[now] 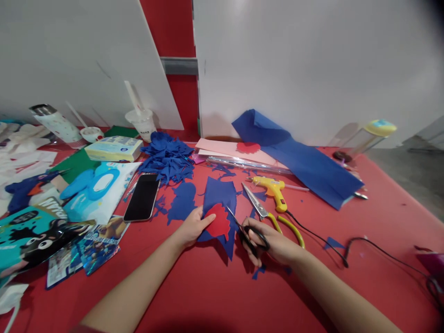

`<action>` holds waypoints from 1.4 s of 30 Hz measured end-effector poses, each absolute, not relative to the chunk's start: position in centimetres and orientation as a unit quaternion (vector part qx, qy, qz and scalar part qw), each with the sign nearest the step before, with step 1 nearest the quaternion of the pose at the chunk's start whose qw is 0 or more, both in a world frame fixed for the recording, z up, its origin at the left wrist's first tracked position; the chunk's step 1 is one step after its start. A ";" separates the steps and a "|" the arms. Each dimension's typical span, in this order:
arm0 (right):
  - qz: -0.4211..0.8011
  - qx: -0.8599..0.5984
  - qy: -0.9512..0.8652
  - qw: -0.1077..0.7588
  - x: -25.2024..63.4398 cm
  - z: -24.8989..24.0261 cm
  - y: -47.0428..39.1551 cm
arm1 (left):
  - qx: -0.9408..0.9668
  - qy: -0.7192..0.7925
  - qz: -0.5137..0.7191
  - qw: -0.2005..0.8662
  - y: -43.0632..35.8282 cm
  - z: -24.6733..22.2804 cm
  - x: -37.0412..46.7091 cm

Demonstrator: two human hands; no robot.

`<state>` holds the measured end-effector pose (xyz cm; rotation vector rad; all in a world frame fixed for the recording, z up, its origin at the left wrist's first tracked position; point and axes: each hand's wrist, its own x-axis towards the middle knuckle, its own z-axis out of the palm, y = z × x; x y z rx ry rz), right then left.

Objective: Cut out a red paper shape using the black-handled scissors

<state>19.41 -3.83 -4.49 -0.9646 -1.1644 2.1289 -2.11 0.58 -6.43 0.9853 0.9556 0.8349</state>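
My left hand (192, 227) pinches a red scalloped cutout (219, 222) against a piece of blue paper or felt (222, 192), its thumb lying on the red shape. In my right hand (268, 240) is a pair of black-handled scissors (255, 238), fingers through the loops. The blades point up and left, at the right edge of the red cutout and over the blue sheet. Just left of the sheet lies a rounded blue cutout (182, 201). Larger scissors with yellow handles (262, 209) rest beyond my right hand.
A yellow glue gun (272, 186) trails its black cord (312, 240) rightward. A blue scrap heap (168, 159), phone (142, 198), wipes pack (100, 189) and snack bag (31, 236) lie leftward. A long blue sheet (298, 159) leans against the white panel (312, 69). A drink cup (141, 122) stands behind.
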 end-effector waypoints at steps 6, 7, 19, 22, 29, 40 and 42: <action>0.786 -0.351 -0.419 0.289 19.4 -4.7 -3.8 | 0.459 0.436 0.379 0.675 0.6 -6.5 -2.2; 0.786 -0.352 -0.417 0.291 19.4 -4.7 -3.8 | 0.462 0.438 0.382 0.670 0.7 -6.5 -2.2; 0.785 -0.362 -0.414 0.285 19.0 -4.7 -3.9 | 0.494 0.446 0.368 0.649 0.8 -6.3 -2.3; 0.783 -0.363 -0.417 0.287 19.0 -4.7 -3.9 | 0.497 0.446 0.364 0.649 0.8 -6.2 -2.4; 0.781 -0.376 -0.405 0.290 18.9 -4.9 -3.9 | 0.511 0.442 0.376 0.633 1.0 -6.3 -2.5; 0.785 -0.362 -0.419 0.278 18.8 -4.7 -4.1 | 0.463 0.421 0.366 0.689 0.9 -6.4 -2.6; 0.784 -0.371 -0.412 0.280 18.7 -4.6 -4.0 | 0.457 0.421 0.370 0.691 0.9 -6.3 -2.6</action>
